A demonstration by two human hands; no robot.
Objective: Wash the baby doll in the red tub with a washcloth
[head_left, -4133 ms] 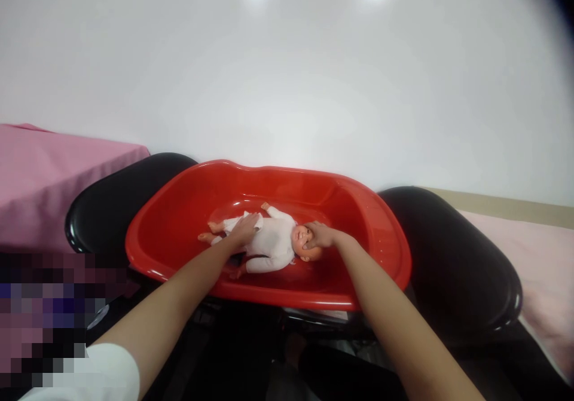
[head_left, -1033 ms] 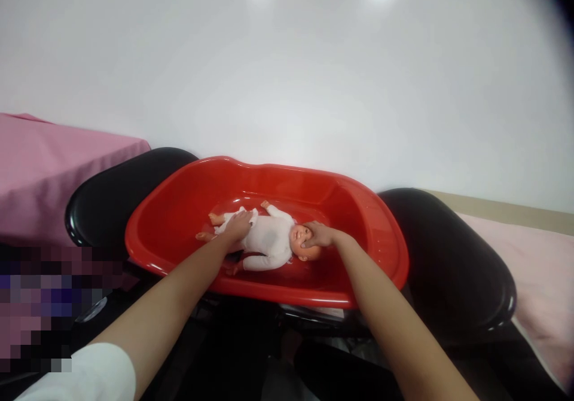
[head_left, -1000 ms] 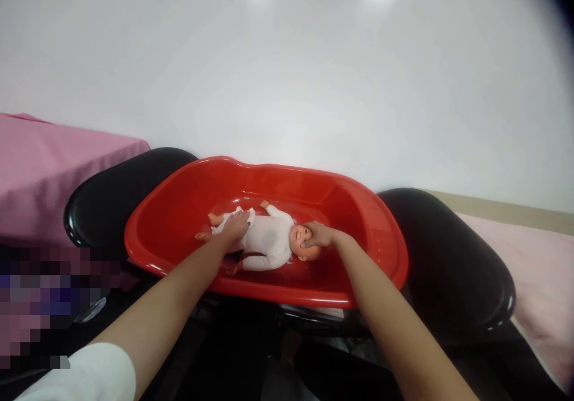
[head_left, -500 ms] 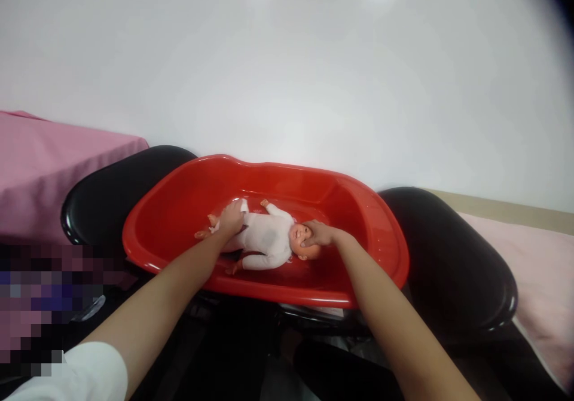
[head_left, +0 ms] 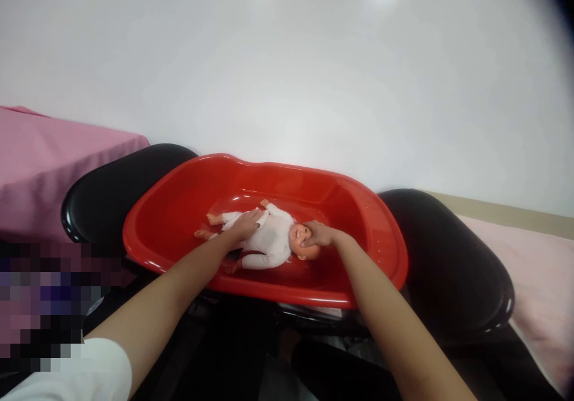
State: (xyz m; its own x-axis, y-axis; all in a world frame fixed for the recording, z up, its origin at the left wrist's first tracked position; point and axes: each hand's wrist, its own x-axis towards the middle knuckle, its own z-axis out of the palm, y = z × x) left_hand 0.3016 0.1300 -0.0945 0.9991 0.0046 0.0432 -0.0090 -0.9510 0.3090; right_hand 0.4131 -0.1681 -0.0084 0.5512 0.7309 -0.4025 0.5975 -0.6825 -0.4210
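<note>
While right hand (head_left: 319, 234) stays cupping doll's head (head_left: 307, 251), left hand (head_left: 246, 225) nearer chest (head_left: 278, 232)

A baby doll (head_left: 277, 233) in a white long-sleeved outfit lies on its back in a glossy red bathtub (head_left: 386, 233), head toward three o'clock, bare feet toward nine. A white cloth (head_left: 262, 219), mostly hidden, rests against its torso.

Red tub (head_left: 385, 227); white-clothed doll (head_left: 275, 233) lying face-up inside.
</note>
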